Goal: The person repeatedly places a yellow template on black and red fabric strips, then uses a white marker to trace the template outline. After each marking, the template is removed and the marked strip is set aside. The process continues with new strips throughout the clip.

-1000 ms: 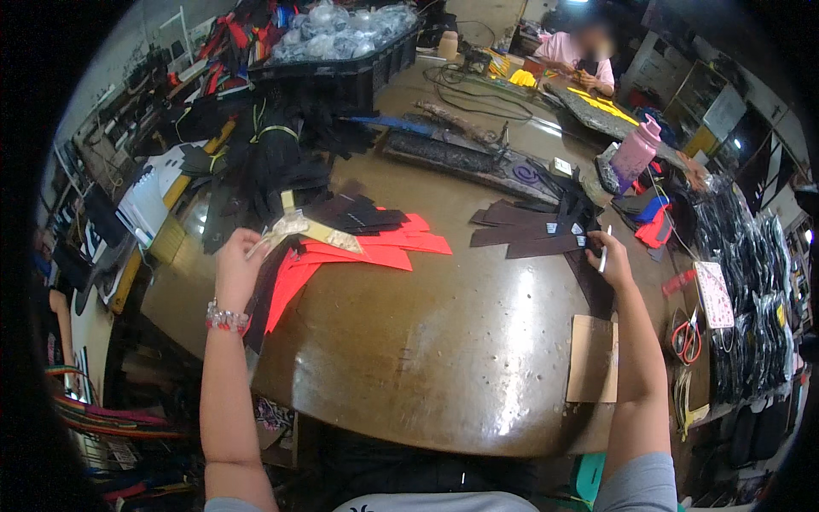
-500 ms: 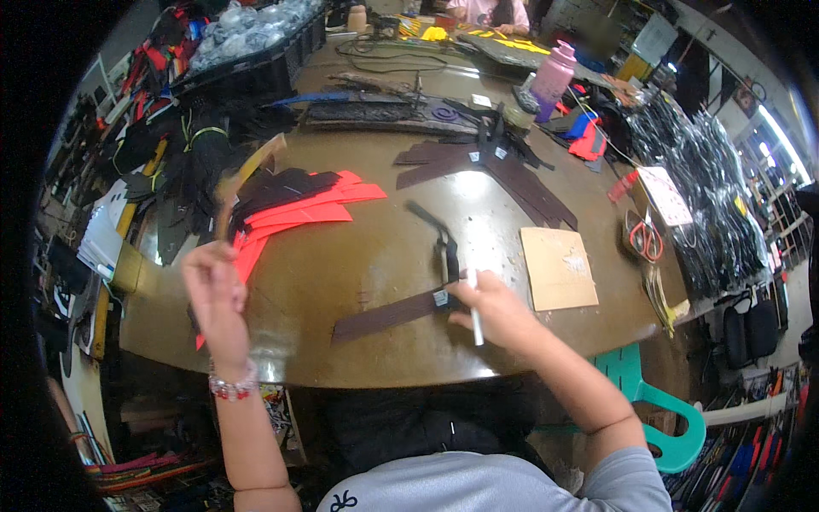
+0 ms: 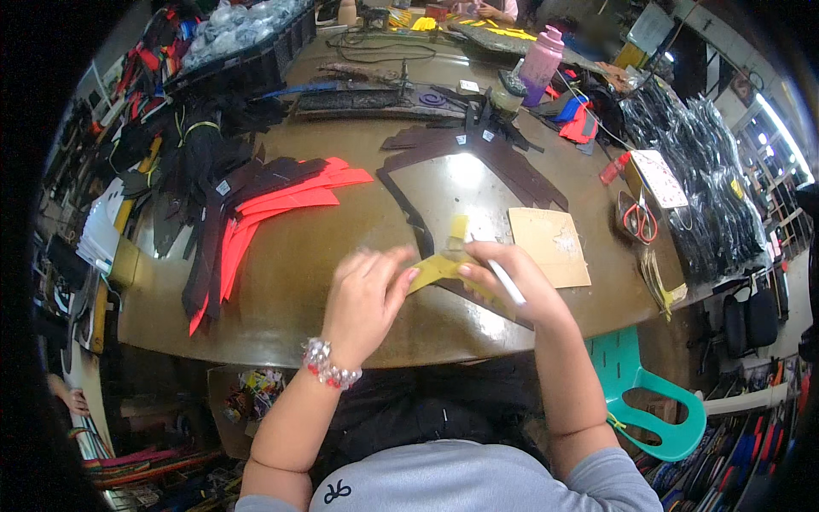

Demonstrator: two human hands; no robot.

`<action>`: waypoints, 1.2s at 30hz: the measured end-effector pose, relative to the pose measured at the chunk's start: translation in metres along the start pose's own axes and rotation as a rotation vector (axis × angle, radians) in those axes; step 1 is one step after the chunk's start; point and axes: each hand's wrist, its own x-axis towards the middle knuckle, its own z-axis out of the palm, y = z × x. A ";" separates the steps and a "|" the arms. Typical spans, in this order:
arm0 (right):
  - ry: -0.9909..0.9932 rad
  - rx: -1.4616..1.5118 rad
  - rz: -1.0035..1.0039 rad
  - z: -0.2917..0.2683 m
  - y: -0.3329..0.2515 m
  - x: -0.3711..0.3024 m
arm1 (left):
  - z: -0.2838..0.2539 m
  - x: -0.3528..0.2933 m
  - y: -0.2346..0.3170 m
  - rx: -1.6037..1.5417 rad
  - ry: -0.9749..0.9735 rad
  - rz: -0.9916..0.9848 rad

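Note:
My left hand (image 3: 367,290) has its thumb and fingers closed on one end of a translucent yellow template (image 3: 433,270), slightly blurred. Between the fingers of my right hand (image 3: 520,277) is a slim white pen (image 3: 507,282), pointing down toward me. The right thumb and fingertips also touch the template's other side. A dark brown fabric strip (image 3: 479,304) lies mostly hidden under the template and right hand. From there a black strap (image 3: 399,194) runs away across the table.
Red and black cut pieces (image 3: 286,200) lie to the left. Dark brown pieces (image 3: 520,175) fan out at the back. On the right are a cardboard sheet (image 3: 550,247), scissors (image 3: 640,220) and bagged black goods (image 3: 699,171). A pink-purple bottle (image 3: 541,64) stands farther back.
My left hand has come from the left side to the middle, bringing the yellow template over the dark strip. My right hand has shifted slightly right and the pen's tilt has changed.

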 end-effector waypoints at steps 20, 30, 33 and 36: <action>0.201 -0.524 -0.092 0.049 0.078 0.029 | 0.074 0.025 -0.025 0.216 -0.241 0.002; 0.024 -0.467 -0.205 0.026 0.088 0.045 | 0.093 0.065 -0.055 0.089 0.055 -0.149; 0.070 0.108 0.149 0.011 0.093 0.069 | 0.102 0.062 -0.064 0.112 -0.018 -0.202; 0.309 0.281 0.085 0.014 0.103 0.093 | 0.105 0.059 -0.066 0.101 0.056 -0.144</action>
